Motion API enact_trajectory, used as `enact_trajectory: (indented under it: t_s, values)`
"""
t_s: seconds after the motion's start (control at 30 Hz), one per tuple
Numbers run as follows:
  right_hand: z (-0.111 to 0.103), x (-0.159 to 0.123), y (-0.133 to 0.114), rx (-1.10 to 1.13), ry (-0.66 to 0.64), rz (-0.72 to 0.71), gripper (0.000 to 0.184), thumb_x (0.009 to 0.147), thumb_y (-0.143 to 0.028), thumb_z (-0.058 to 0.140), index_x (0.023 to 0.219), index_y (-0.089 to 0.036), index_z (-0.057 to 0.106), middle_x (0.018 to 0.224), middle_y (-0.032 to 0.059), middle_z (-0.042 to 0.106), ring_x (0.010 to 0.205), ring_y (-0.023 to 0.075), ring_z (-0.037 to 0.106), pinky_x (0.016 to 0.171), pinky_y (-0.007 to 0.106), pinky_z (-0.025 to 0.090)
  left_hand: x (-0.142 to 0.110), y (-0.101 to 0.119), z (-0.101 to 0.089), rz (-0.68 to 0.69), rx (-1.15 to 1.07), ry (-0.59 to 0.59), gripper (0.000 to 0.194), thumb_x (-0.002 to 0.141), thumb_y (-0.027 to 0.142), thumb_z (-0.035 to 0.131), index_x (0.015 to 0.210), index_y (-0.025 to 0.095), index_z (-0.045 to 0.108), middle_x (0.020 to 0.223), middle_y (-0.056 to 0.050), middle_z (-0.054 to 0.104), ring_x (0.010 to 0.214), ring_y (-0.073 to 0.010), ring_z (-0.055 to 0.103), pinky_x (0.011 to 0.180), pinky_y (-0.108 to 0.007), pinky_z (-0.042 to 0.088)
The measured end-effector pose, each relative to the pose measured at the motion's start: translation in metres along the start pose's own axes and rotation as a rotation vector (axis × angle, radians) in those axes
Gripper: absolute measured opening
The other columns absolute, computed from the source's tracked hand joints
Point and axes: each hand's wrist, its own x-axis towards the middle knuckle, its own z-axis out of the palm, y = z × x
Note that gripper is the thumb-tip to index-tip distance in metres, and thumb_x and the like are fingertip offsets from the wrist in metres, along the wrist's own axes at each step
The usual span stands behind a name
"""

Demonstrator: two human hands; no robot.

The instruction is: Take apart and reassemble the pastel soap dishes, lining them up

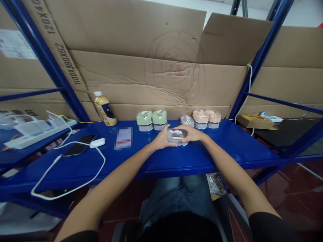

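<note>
Between both hands is a grey lidded container (177, 135), low over the blue shelf's middle. My left hand (163, 138) grips its left side, thumb toward me. From the right, my right hand (191, 133) wraps round the other side. Just behind stands another grey container (187, 121), partly hidden by my right hand. To the left are two containers with green lids, one at the outside (144, 120) and one nearer the hands (159, 119). Two with peach lids, a left one (201, 118) and a right one (213, 118), stand at the right.
A yellow drink bottle (105, 109) stands at the back left. Nearer me lie a blurred card (123, 138), a dark phone (80, 145) and a white cable (104, 164). Cardboard (121, 77) walls the back; blue posts (262, 57) flank the shelf (161, 161).
</note>
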Motion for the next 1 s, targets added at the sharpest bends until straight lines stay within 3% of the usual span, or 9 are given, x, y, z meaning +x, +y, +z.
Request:
enact_trajectory:
  t_s: [0.6,0.77,0.87,1.0]
  values:
    - [0.013,0.001,-0.015,-0.166,0.004,0.019,0.082,0.080,-0.055,0.083,0.152,-0.025,0.058,0.131,0.0130,0.063,0.121,0.0322,0.065,0.109,0.052,0.050,0.002,-0.002,-0.005,0.057,-0.076,-0.010,0.145,0.047,0.054,0.102,0.163,0.018,0.022,0.146,-0.022,0.054,0.141,-0.0433,0.052,0.121,-0.064,0.037]
    - [0.005,-0.004,-0.016,-0.118,-0.060,0.069,0.097,0.075,-0.058,0.086,0.158,-0.024,0.049,0.142,0.0146,0.059,0.128,0.0330,0.062,0.113,0.050,0.048,0.002,-0.004,-0.009,0.041,-0.067,-0.030,0.139,0.048,0.051,0.102,0.161,0.017,0.027,0.151,-0.024,0.053,0.143,-0.0436,0.051,0.120,-0.062,0.038]
    - [-0.007,-0.011,-0.016,-0.136,-0.112,0.093,0.109,0.066,-0.057,0.092,0.160,-0.027,0.045,0.146,0.0124,0.060,0.132,0.0351,0.060,0.114,0.052,0.047,0.004,-0.012,-0.011,0.037,-0.069,-0.008,0.127,0.056,0.046,0.099,0.158,0.017,0.030,0.144,-0.022,0.059,0.135,-0.0389,0.059,0.117,-0.059,0.044]
    - [-0.013,-0.014,-0.016,-0.323,-0.068,0.200,0.096,0.069,-0.049,0.093,0.154,-0.026,0.054,0.140,0.0148,0.065,0.127,0.0396,0.062,0.110,0.053,0.049,0.007,-0.019,-0.016,0.005,0.021,0.157,0.082,0.078,0.031,0.084,0.147,0.017,0.043,0.125,-0.015,0.067,0.117,-0.0303,0.068,0.109,-0.054,0.053]
